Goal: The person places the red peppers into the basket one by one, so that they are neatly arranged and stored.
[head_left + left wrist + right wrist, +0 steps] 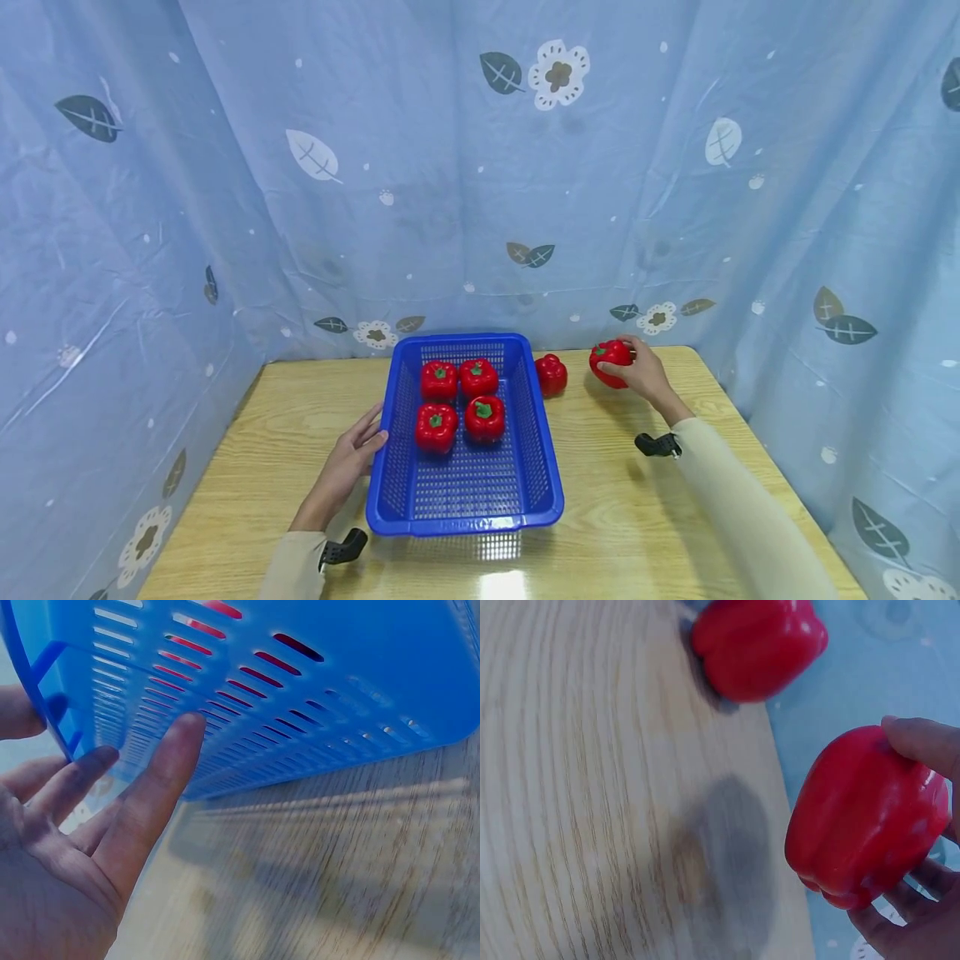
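A pale wooden worktop stands before a light blue curtain printed with leaves and flowers. The right hand grasps a red bell pepper above the worktop, near its far right corner. In the head view, the pepper's long axis is slanted, its green stem pointing to upper left. The left hand grips the blue basket by its left edge.

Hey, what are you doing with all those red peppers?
A person's right hand is holding one red pepper just above the table. Their left hand touches the side of a blue basket. Four peppers sit inside it, and one more pepper is on the table, right beside the basket.
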Tool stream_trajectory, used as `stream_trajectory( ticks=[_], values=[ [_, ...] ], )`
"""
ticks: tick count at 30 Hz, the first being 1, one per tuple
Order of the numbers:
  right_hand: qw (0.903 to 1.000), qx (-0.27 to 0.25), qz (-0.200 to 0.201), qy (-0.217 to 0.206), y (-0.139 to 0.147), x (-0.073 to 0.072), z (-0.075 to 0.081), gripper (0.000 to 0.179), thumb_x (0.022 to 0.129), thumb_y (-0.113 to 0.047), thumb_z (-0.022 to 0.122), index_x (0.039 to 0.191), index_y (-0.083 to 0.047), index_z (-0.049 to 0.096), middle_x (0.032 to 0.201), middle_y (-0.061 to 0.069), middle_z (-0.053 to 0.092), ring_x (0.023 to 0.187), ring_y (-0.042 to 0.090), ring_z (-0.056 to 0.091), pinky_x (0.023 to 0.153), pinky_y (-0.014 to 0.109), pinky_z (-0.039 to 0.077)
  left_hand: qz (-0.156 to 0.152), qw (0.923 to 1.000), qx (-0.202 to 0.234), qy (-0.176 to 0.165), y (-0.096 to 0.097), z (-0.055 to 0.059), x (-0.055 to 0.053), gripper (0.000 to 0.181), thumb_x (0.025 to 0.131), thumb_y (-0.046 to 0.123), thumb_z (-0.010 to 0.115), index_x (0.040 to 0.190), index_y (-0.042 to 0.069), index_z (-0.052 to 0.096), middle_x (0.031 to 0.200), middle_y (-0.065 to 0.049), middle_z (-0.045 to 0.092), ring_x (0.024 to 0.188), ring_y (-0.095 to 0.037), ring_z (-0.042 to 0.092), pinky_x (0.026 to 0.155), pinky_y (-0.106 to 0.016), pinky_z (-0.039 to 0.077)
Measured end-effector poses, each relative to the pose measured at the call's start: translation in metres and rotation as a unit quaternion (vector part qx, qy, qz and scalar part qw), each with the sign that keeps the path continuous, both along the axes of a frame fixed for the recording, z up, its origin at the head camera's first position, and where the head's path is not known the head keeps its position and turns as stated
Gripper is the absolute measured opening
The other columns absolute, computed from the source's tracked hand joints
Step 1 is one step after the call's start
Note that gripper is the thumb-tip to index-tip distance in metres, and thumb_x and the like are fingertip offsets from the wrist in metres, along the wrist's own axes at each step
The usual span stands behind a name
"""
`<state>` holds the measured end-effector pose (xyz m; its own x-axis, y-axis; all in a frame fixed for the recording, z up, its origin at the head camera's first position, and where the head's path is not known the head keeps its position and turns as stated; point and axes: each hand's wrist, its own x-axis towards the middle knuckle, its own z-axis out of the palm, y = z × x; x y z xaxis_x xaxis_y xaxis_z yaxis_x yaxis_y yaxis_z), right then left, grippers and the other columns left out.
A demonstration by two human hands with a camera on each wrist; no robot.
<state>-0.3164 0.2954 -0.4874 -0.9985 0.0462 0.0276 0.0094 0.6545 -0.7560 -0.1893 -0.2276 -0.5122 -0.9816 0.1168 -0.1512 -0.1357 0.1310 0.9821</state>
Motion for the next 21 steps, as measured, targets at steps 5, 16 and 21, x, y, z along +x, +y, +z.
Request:
stream_trajectory(
  ticks=[5,16,21],
  values=[
    [0.9999,-0.015,-0.007,-0.005,-0.007,0.009,0.008,0.083,0.087,-0.036,0.074,0.152,-0.008,0.03,0.15,0.024,0.038,0.132,0.043,0.042,0.098,0.056,0.05,0.002,1.0,-0.001,-0.002,0.0,0.003,0.001,0.062,0.099,0.032,0.058,0.154,0.029,0.031,0.155,-0.013,0.042,0.123,-0.035,0.06,0.085,-0.043,0.059],
    [0.9992,-0.024,0.006,0.03,-0.02,0.031,0.031,0.082,0.086,-0.042,0.074,0.151,-0.011,0.034,0.145,0.023,0.044,0.129,0.042,0.045,0.094,0.055,0.053,-0.001,1.0,0.004,-0.007,0.0,0.002,0.001,0.063,0.099,0.032,0.058,0.155,0.029,0.029,0.155,-0.013,0.042,0.119,-0.034,0.064,0.085,-0.043,0.059],
    [0.9983,-0.032,0.017,0.045,-0.028,0.041,0.041,0.081,0.086,-0.041,0.075,0.15,-0.01,0.035,0.143,0.024,0.047,0.125,0.042,0.048,0.091,0.054,0.055,-0.002,1.0,0.002,-0.006,0.001,0.003,0.0,0.064,0.099,0.033,0.058,0.156,0.027,0.028,0.155,-0.013,0.042,0.118,-0.034,0.064,0.085,-0.043,0.059]
  ],
)
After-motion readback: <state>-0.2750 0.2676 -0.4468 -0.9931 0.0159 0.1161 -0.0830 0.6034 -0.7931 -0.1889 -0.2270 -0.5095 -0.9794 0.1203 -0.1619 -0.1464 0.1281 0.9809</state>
